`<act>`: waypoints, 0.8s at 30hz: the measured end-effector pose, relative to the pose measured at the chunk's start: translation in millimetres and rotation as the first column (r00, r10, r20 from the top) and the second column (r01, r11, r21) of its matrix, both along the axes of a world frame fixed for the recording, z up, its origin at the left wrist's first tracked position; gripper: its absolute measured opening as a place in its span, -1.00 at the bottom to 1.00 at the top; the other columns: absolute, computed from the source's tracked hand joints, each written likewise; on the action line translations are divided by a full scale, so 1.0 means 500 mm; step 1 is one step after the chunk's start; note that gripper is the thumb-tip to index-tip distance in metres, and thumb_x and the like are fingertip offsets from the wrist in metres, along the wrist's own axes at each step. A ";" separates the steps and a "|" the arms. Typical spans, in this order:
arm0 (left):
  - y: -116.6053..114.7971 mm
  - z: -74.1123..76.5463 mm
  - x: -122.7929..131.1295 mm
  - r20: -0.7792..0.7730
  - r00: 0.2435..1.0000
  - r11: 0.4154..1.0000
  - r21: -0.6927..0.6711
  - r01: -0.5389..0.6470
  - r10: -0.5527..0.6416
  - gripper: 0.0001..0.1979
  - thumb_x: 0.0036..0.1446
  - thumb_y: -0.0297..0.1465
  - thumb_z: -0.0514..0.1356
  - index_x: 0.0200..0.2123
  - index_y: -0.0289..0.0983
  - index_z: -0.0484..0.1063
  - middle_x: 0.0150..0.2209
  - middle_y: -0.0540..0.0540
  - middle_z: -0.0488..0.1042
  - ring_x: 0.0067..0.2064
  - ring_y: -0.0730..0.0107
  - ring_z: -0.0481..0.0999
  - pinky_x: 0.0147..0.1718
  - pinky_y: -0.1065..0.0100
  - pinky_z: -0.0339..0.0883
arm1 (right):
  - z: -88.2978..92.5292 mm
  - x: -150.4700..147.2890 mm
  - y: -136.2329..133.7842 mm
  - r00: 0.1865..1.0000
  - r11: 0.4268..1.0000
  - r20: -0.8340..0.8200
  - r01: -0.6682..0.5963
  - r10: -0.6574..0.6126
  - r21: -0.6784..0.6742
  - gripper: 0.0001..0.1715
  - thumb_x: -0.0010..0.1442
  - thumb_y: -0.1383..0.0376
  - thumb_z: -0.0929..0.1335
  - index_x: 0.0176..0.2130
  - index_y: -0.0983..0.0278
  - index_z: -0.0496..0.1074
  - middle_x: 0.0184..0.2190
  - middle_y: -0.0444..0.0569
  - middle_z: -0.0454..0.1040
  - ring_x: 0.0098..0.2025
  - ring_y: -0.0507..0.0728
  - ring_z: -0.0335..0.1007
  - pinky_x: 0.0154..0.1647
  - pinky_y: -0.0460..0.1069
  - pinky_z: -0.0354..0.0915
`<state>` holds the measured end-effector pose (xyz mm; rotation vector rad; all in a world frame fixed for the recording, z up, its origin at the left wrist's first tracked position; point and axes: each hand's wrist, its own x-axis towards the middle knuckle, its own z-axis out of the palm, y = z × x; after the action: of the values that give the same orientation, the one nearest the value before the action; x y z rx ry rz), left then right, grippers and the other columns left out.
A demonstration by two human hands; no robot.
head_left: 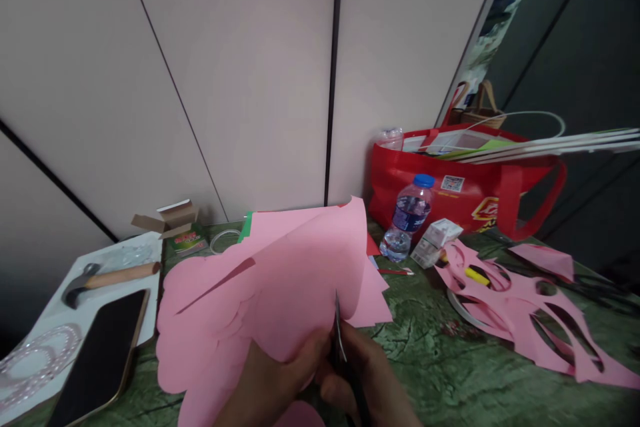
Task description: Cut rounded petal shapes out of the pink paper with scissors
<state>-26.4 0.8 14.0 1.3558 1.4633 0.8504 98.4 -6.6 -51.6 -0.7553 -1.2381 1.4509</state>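
A big folded sheet of pink paper (280, 267) is held up over the green table. My left hand (273, 380) grips its lower edge from below, fingers closed on the paper. My right hand (370, 384) is closed round a pair of scissors (340, 334). Their blades point up into the paper's lower right edge. Part of both hands is cut off by the bottom of the picture.
Pink paper offcuts (525, 310) lie at the right, with a water bottle (407, 220), a small carton (436, 240) and a red bag (470, 187) behind. At the left are a phone (100, 354), a hammer (107, 278), an open small box (177, 227). A wall stands close behind.
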 end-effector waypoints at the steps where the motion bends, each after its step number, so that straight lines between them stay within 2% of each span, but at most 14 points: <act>1: -0.001 0.000 0.001 -0.016 1.000 1.000 -0.010 -0.016 0.016 -0.86 0.00 -0.30 0.12 -0.47 -0.25 0.36 -0.56 -0.03 0.46 -0.52 0.32 0.44 -0.60 0.38 0.31 | -0.002 0.001 0.000 1.000 1.000 0.018 -0.001 0.001 -0.001 -0.49 -0.14 -0.08 0.43 -0.40 0.27 0.33 -0.58 -0.18 0.20 -0.53 0.04 0.08 -0.51 -0.07 0.14; 10: 0.001 0.004 0.006 -0.032 0.999 1.000 0.019 -0.022 0.022 -0.86 0.01 -0.28 0.12 -0.42 -0.24 0.33 -0.52 -0.03 0.44 -0.48 0.31 0.45 -0.54 0.36 0.35 | -0.016 -0.002 0.002 0.999 0.999 0.033 0.012 -0.011 -0.034 -0.61 -0.10 0.03 0.45 -0.47 0.24 0.31 -0.63 -0.21 0.17 -0.59 0.02 0.04 -0.56 -0.08 0.11; 15: -0.001 0.002 0.004 -0.038 0.998 0.999 0.000 -0.046 0.045 -0.85 0.00 -0.29 0.13 -0.41 -0.26 0.35 -0.53 -0.04 0.46 -0.49 0.29 0.46 -0.55 0.34 0.34 | -0.017 -0.005 0.005 0.998 0.998 0.062 0.021 -0.017 -0.066 -0.56 -0.19 0.01 0.48 -0.51 0.23 0.29 -0.67 -0.23 0.16 -0.61 0.01 0.04 -0.60 -0.08 0.08; 24: 0.004 0.002 0.009 0.034 0.998 0.995 0.092 -0.046 0.043 -0.86 -0.07 -0.31 0.14 -0.59 -0.22 0.36 -0.61 0.01 0.44 -0.54 0.35 0.41 -0.55 0.38 0.33 | 0.011 0.005 0.001 0.998 0.999 0.032 -0.047 0.047 -0.016 -0.55 -0.09 0.01 0.44 -0.50 0.25 0.22 -0.64 -0.23 0.18 -0.61 -0.01 0.06 -0.62 -0.11 0.04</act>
<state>-21.8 2.8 14.9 1.3759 1.4501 0.9748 101.1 -5.9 -46.0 -0.7668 -1.2782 1.4928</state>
